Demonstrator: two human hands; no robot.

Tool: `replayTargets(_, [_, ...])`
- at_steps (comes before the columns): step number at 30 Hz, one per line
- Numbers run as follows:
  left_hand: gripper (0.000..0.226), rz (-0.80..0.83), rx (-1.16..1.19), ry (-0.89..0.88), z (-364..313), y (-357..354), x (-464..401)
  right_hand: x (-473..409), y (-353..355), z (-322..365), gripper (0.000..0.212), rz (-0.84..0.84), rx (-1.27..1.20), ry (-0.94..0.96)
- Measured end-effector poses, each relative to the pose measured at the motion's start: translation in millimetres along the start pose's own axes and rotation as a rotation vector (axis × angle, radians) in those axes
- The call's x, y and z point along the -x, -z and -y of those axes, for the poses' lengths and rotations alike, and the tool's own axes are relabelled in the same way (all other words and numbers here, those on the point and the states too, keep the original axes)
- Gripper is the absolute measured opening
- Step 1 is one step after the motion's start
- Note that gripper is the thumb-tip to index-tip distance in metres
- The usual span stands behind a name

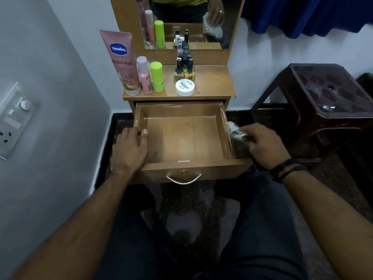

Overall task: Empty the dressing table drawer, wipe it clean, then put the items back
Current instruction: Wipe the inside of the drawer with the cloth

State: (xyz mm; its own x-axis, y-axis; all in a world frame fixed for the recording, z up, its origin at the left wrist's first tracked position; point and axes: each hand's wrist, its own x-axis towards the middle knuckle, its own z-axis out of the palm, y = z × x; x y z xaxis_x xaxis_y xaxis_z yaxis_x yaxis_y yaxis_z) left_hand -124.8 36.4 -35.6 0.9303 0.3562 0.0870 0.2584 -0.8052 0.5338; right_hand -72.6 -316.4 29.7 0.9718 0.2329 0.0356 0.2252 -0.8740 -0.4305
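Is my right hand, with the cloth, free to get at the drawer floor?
Probably yes. The right hand grips the cloth at the drawer's right wall; the floor is bare, and the left hand only holds the left wall.

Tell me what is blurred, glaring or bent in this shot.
Head view: the cloth in the right hand is motion-blurred; pale glare streaks the drawer rim; wide-angle distortion bows the walls and forearms; the room is dim, the floor beneath nearly black; the left hand is sharp.

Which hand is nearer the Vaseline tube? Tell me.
Left. The left hand grips the drawer's left wall, below the Vaseline tube; the right hand holds a cloth outside the drawer's right wall, farther off.
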Motion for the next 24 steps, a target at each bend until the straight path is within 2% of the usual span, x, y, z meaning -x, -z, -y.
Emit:
replayTargets(2, [0.052,-0.002,-0.002,-0.002,0.3,-0.1,0.1,-7.4,-4.0,5.0,0.034,0.321,0.165,-0.021])
replayTargets(4, [0.052,-0.001,0.0,0.003,0.5,-0.5,-0.2,-9.8,-7.0,6.7,0.035,0.472,0.246,-0.056])
replayTargets(9, [0.054,0.0,0.003,0.01,0.6,-2.1,0.5,-16.4,-8.7,7.8,0.032,0.436,0.305,-0.018])
replayTargets(12, [0.053,0.011,-0.008,0.011,1.4,-2.7,0.1,-28.5,-20.6,6.8,0.032,0.342,0.38,0.035])
replayTargets(15, [0.053,0.02,-0.019,0.006,0.8,-2.1,0.2,-55.2,-28.7,8.8,0.032,0.261,0.403,0.012])
replayTargets(20, [0.05,0.015,-0.022,-0.006,-0.9,-0.5,0.5,-93.9,-32.6,14.7,0.034,0.249,0.458,-0.009])
replayTargets(24, [0.051,0.014,-0.014,-0.002,-0.6,-0.2,0.7,-83.9,-28.1,16.9,0.034,0.293,0.448,-0.006])
